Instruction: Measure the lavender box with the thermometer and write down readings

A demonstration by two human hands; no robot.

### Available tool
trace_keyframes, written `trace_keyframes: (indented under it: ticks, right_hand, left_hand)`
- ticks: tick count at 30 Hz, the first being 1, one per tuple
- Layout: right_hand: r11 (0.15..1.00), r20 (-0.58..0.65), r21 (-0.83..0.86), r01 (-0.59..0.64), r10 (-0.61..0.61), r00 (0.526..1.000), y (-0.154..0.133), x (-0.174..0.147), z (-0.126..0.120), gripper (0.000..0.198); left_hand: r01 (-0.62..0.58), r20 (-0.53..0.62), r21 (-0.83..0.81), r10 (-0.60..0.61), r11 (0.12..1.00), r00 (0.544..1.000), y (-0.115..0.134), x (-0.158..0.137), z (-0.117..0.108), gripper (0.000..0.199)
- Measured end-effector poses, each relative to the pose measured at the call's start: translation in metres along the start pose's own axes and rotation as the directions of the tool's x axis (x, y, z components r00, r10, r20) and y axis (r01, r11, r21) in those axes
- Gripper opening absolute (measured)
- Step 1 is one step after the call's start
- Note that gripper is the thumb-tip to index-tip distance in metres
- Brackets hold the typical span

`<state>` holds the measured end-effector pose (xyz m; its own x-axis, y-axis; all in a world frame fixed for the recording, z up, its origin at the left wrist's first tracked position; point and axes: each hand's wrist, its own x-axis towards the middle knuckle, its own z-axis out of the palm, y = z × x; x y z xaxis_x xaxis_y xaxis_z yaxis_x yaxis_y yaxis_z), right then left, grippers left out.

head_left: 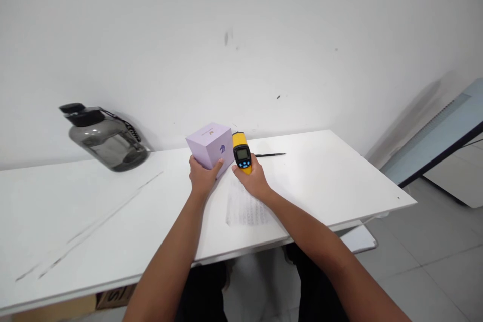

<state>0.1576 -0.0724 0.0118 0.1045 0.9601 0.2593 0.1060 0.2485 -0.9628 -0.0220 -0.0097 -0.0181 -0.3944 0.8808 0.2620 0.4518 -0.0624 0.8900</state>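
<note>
Left hand (202, 177) round boxy lilac carton (212, 148), purple emblem (222, 149), tiny print (208, 134) unreadable; right hand (256, 180) clasping yellow-black plastic infrared thermometer (242, 154).

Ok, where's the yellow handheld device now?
Head view, near centre: the yellow handheld device is in the right hand, just right of the lavender box that the left hand holds.

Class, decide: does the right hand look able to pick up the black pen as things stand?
Probably not yet: the right hand grips the yellow gadget, though the black pen lies close by, its visible part uncovered.
</note>
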Motion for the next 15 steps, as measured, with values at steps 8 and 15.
trace_keyframes:
  ticks: [8,15]
  right_hand:
    - [1.0,0.003,-0.002,0.007,-0.007,1.0,0.0,0.0,0.0,0.035]
    - [1.0,0.006,-0.01,0.001,-0.001,1.0,0.0,-0.001,0.0,0.035]
  left_hand:
    - [0.052,0.023,0.014,-0.052,0.999,0.998,0.004,0.0,-0.001,0.103]
    - [0.059,0.047,0.051,-0.061,0.997,0.997,0.011,-0.003,-0.003,0.105]
